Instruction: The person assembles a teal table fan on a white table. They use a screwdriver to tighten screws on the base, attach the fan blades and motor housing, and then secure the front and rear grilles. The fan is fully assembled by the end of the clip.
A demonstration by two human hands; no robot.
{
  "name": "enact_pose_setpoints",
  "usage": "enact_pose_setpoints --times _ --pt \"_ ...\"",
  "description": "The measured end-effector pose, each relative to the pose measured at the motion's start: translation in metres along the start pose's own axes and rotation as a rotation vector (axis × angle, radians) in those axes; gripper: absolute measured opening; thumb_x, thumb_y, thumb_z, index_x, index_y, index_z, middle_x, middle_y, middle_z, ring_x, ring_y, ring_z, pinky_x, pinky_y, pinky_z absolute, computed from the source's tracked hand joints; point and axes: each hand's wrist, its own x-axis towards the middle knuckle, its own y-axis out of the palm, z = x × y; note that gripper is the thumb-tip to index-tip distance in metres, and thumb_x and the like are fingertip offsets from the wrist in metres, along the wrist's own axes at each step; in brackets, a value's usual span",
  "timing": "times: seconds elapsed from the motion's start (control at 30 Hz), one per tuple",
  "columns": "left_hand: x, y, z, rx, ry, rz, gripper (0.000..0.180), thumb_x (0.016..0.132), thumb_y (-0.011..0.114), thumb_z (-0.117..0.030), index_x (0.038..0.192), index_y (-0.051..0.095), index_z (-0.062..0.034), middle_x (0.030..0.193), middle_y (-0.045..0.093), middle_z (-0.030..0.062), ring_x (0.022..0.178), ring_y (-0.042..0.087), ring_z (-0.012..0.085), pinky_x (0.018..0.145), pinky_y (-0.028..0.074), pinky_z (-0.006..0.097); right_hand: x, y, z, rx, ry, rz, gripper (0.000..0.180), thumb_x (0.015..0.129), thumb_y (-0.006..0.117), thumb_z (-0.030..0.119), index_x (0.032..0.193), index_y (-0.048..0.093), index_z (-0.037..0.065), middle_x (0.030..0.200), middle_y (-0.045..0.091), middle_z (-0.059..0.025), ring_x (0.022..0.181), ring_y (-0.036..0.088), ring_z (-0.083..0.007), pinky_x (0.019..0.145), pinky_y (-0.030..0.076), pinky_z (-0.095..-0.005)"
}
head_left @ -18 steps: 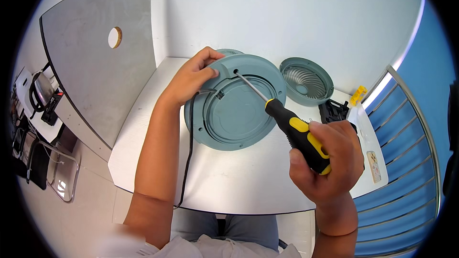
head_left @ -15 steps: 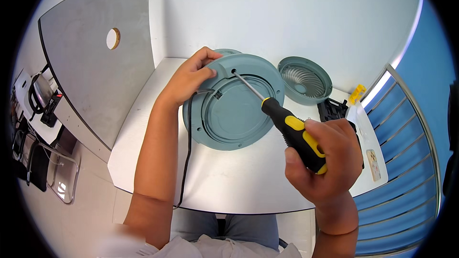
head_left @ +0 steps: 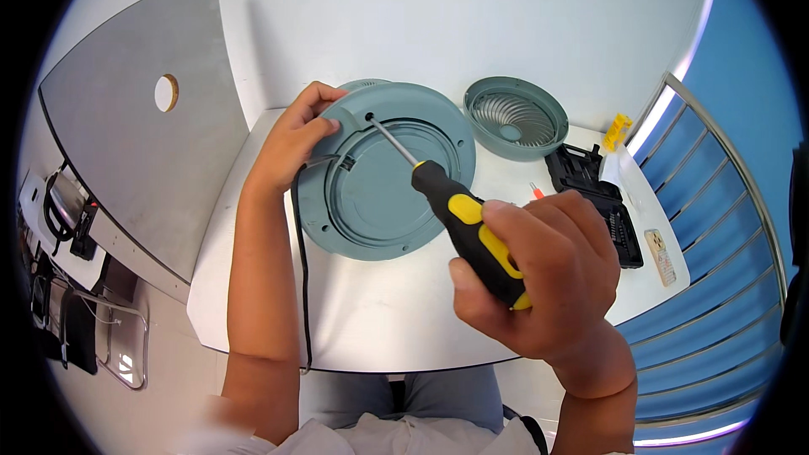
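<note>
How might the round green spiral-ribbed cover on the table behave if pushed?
The cover would probably slide rather than roll, since it lies on its broad face. Its thin spiral ribs suggest something light, perhaps fragile; the deep rim looks stiffer.

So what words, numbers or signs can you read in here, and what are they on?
No words, labels, numbers or signs can be read.
Screwdriver: no readable writing shows.
Green disc: none readable; just rings and holes show.
Patterned strip: has dark marks, too small to tell if they are writing.
Yellow thing: too small to tell.
Black case: too small to tell.
</note>
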Motion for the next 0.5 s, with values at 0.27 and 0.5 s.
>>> enact_pose_setpoints --times 0.27,0.5 --pt "0.0010 0.0003 0.0020 -0.023 -0.002 0.001 0.034 0.079 0.050 -0.012 0.112 0.055 -0.0072 0.106 0.060 0.0068 0.101 0.052 0.0151 0.091 0.038 0.029 0.0026 -0.0078 -0.0035 -0.021 0.007 0.115 0.042 0.065 0.075 0.010 0.102 0.058 0.001 0.072 0.059 -0.0085 0.057 0.054 -0.0224 0.054 0.045 -0.0302" --pt "-0.0002 0.0014 0.0014 -0.028 -0.007 -0.003 0.034 0.079 0.050 -0.012 0.112 0.055 -0.0070 0.105 0.060 0.0069 0.099 0.052 0.0145 0.091 0.039 0.028 0.0036 -0.0104 -0.0062 -0.024 0.040 0.133 0.043 0.064 0.075 0.011 0.102 0.058 0.001 0.081 0.059 -0.0072 0.061 0.055 -0.0207 0.054 0.046 -0.0293"
